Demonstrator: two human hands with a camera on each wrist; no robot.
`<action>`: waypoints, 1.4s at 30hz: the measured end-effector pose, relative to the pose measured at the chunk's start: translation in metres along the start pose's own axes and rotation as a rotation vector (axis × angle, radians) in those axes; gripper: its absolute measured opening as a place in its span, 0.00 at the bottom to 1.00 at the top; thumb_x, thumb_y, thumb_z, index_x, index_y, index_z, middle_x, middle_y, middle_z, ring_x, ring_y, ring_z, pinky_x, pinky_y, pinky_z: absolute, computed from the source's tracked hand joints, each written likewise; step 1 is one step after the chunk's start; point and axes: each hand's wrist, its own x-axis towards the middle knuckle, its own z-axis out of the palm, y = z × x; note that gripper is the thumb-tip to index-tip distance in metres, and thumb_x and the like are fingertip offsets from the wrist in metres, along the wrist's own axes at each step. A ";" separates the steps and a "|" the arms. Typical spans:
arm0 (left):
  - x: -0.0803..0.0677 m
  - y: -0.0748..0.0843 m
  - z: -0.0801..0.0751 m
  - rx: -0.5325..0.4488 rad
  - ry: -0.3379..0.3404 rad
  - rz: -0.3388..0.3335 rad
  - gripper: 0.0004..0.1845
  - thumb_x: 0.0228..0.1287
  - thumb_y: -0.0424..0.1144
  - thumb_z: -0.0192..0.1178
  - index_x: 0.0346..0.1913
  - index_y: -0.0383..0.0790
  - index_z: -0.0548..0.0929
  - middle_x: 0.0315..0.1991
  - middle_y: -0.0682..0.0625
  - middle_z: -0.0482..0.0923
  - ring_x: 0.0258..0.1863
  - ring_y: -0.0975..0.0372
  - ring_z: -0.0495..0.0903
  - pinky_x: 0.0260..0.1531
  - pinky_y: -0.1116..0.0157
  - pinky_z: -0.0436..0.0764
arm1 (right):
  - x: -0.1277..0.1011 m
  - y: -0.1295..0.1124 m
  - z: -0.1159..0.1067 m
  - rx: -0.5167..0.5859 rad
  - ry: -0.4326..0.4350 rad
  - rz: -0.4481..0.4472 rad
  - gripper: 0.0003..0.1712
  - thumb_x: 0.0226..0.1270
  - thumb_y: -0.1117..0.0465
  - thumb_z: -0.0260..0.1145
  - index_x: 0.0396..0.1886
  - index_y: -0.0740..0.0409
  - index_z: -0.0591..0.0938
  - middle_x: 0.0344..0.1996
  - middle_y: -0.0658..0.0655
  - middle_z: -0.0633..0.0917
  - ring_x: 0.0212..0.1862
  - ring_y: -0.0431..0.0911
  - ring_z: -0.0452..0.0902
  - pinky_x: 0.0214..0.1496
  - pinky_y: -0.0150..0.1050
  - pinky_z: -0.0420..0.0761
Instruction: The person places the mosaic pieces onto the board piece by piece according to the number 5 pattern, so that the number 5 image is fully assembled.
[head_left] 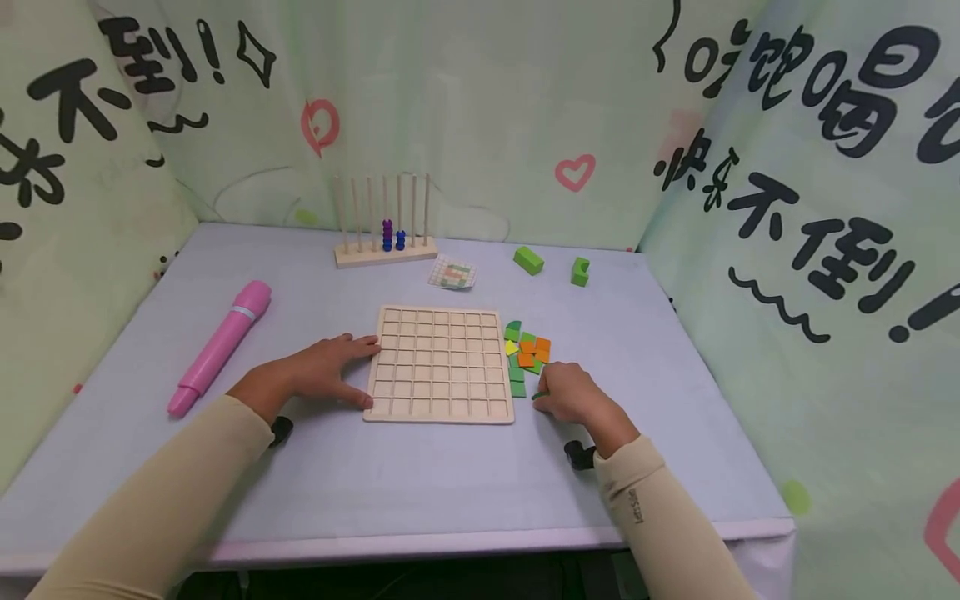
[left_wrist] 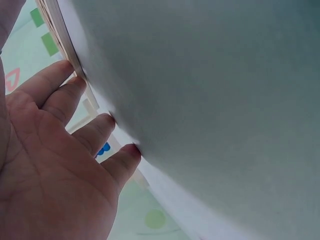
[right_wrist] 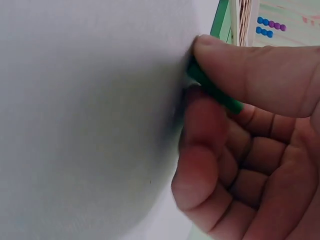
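A square wooden grid board (head_left: 441, 365) lies flat on the table. My left hand (head_left: 324, 371) rests at its left edge, fingers and thumb spread and touching the rim; in the left wrist view the fingertips (left_wrist: 75, 82) meet the board's side. Right of the board, my right hand (head_left: 573, 396) pinches a dark green tile (right_wrist: 215, 87) between thumb and curled index finger, close over the tabletop. Several loose tiles in green, orange (head_left: 527, 360) and yellow (head_left: 512, 347) lie against the board's right edge, just beyond this hand.
A wooden peg rack (head_left: 386, 252) with blue and purple beads stands at the back. Near it lies a patterned card (head_left: 452, 273). Two green blocks (head_left: 528, 260) sit at the back right, and a pink tube-shaped object (head_left: 221, 346) lies on the left. Printed curtains surround the table.
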 end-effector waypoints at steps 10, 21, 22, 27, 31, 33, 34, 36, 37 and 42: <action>0.000 -0.001 0.002 0.001 -0.013 -0.041 0.57 0.53 0.65 0.75 0.81 0.45 0.63 0.84 0.48 0.53 0.82 0.37 0.46 0.77 0.34 0.54 | 0.011 -0.002 -0.011 0.082 0.089 -0.137 0.07 0.69 0.64 0.72 0.43 0.61 0.86 0.38 0.56 0.85 0.41 0.50 0.76 0.45 0.42 0.79; -0.002 -0.001 0.002 -0.011 -0.012 -0.047 0.56 0.53 0.64 0.76 0.81 0.45 0.63 0.84 0.48 0.53 0.82 0.37 0.46 0.77 0.35 0.53 | 0.032 -0.020 -0.020 0.154 0.114 -0.255 0.06 0.73 0.65 0.66 0.46 0.60 0.86 0.33 0.54 0.82 0.37 0.46 0.74 0.40 0.39 0.74; -0.001 -0.001 0.002 -0.010 -0.011 -0.049 0.56 0.53 0.64 0.76 0.81 0.46 0.63 0.84 0.48 0.53 0.82 0.37 0.47 0.77 0.35 0.53 | 0.034 -0.023 -0.020 0.169 0.113 -0.260 0.07 0.74 0.64 0.66 0.46 0.60 0.86 0.33 0.53 0.82 0.37 0.46 0.74 0.40 0.39 0.74; -0.001 -0.002 0.002 -0.013 -0.002 -0.042 0.56 0.53 0.64 0.76 0.81 0.46 0.64 0.84 0.48 0.54 0.82 0.37 0.47 0.77 0.34 0.53 | 0.045 -0.040 -0.023 0.219 0.100 -0.297 0.09 0.77 0.65 0.62 0.50 0.61 0.85 0.33 0.55 0.84 0.34 0.45 0.76 0.39 0.39 0.76; 0.000 -0.002 0.001 -0.014 -0.001 -0.041 0.55 0.54 0.64 0.76 0.81 0.46 0.64 0.84 0.49 0.54 0.82 0.37 0.47 0.77 0.34 0.54 | 0.054 -0.054 -0.024 0.221 0.100 -0.336 0.11 0.77 0.66 0.61 0.53 0.62 0.85 0.34 0.55 0.85 0.35 0.45 0.78 0.42 0.40 0.78; 0.001 -0.002 0.001 -0.014 -0.002 -0.047 0.55 0.53 0.65 0.76 0.80 0.47 0.65 0.84 0.49 0.54 0.82 0.37 0.47 0.77 0.34 0.54 | 0.060 -0.061 -0.024 0.229 0.099 -0.354 0.12 0.77 0.66 0.61 0.54 0.63 0.84 0.35 0.55 0.85 0.36 0.45 0.79 0.44 0.41 0.79; 0.001 -0.002 0.001 -0.011 -0.002 -0.051 0.55 0.53 0.65 0.75 0.81 0.47 0.64 0.84 0.50 0.54 0.82 0.37 0.48 0.77 0.34 0.54 | 0.063 -0.065 -0.024 0.235 0.099 -0.361 0.12 0.77 0.66 0.62 0.55 0.63 0.84 0.37 0.55 0.85 0.37 0.45 0.79 0.45 0.41 0.80; 0.001 -0.002 0.001 -0.010 -0.001 -0.057 0.55 0.53 0.65 0.76 0.81 0.47 0.64 0.84 0.50 0.54 0.82 0.37 0.48 0.77 0.35 0.54 | 0.069 -0.072 -0.024 0.263 0.096 -0.366 0.12 0.76 0.65 0.62 0.55 0.63 0.83 0.39 0.56 0.85 0.38 0.46 0.80 0.47 0.42 0.80; 0.001 -0.002 0.002 -0.008 -0.001 -0.060 0.55 0.53 0.65 0.76 0.81 0.47 0.64 0.84 0.49 0.54 0.82 0.37 0.48 0.77 0.35 0.54 | 0.073 -0.076 -0.023 0.278 0.095 -0.365 0.12 0.76 0.65 0.63 0.54 0.63 0.82 0.39 0.56 0.85 0.38 0.46 0.80 0.47 0.42 0.80; 0.001 -0.001 0.001 -0.010 0.003 -0.048 0.54 0.54 0.63 0.76 0.80 0.46 0.65 0.84 0.50 0.54 0.82 0.38 0.48 0.77 0.35 0.55 | 0.087 -0.094 -0.019 0.343 0.082 -0.364 0.08 0.75 0.66 0.63 0.50 0.61 0.82 0.39 0.57 0.86 0.37 0.46 0.82 0.43 0.39 0.82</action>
